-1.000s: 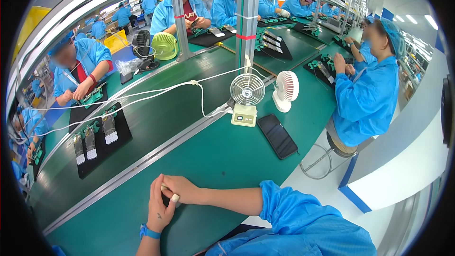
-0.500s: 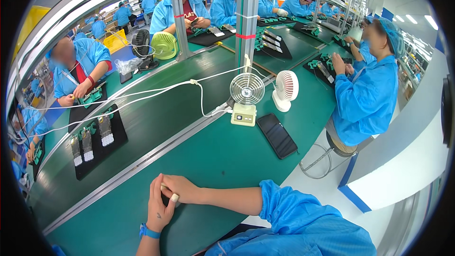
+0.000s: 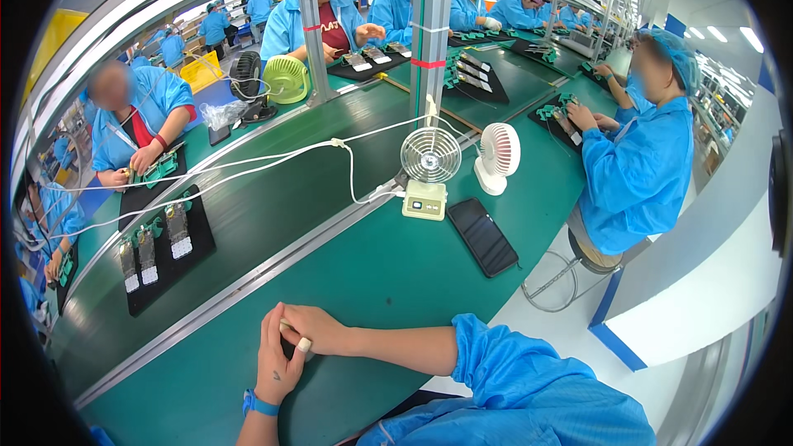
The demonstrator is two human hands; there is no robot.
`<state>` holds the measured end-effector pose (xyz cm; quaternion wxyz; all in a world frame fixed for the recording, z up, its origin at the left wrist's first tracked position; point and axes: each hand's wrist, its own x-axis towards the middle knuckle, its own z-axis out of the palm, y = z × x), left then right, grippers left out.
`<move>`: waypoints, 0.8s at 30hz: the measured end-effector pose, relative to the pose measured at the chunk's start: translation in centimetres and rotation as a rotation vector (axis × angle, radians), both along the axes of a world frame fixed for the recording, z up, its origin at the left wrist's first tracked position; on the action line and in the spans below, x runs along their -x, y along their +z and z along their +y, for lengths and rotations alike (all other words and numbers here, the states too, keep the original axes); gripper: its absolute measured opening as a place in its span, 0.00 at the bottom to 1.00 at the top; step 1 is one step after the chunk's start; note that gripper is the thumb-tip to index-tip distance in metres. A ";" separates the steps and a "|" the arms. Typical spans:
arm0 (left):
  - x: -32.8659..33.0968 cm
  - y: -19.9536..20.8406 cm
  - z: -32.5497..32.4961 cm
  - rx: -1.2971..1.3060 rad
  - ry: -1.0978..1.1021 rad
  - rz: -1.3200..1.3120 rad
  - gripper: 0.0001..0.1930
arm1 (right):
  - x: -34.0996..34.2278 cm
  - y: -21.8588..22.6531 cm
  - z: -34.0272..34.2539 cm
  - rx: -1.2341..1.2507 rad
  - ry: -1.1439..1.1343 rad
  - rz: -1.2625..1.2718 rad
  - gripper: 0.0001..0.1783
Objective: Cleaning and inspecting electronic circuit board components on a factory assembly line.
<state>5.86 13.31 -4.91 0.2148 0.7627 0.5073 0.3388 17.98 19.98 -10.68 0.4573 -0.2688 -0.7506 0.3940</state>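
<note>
My left hand (image 3: 277, 357) and my right hand (image 3: 320, 332) are clasped together above the green worktable (image 3: 388, 272). Both look closed, the fingers folded against each other, with most of the right fingers hidden behind the left hand. Cream finger cots cover a thumb and another fingertip. No object shows between the palms. A blue band (image 3: 263, 405) circles my left wrist. Beyond my hands, to the right, a black smartphone (image 3: 483, 236) lies flat on the table.
A small wire-caged fan (image 3: 430, 155) and a white fan (image 3: 499, 157) stand by the metal rail. White cables cross the conveyor belt (image 3: 322, 173). On it rides a black mat (image 3: 195, 261) bearing several circuit-board parts. Co-workers in blue sit around; one (image 3: 636, 165) is at right.
The black mat with the parts has slid slightly left along the belt. Co-workers' hands have shifted over their pieces. My own hands have stayed in place.
</note>
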 end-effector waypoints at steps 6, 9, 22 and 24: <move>0.4 -0.4 0.0 -0.022 -0.004 0.014 0.33 | -0.1 0.4 -0.2 0.059 0.049 -0.011 0.06; 0.4 -0.6 0.1 -0.045 -0.004 0.021 0.34 | -0.1 0.5 -0.3 0.046 0.035 -0.003 0.06; 0.6 -0.5 -0.1 -0.054 -0.001 0.037 0.33 | 0.1 0.4 -0.4 0.058 0.058 -0.001 0.06; 0.6 -0.4 -0.1 -0.058 0.001 0.039 0.33 | 0.2 0.4 -0.5 0.039 0.035 0.011 0.06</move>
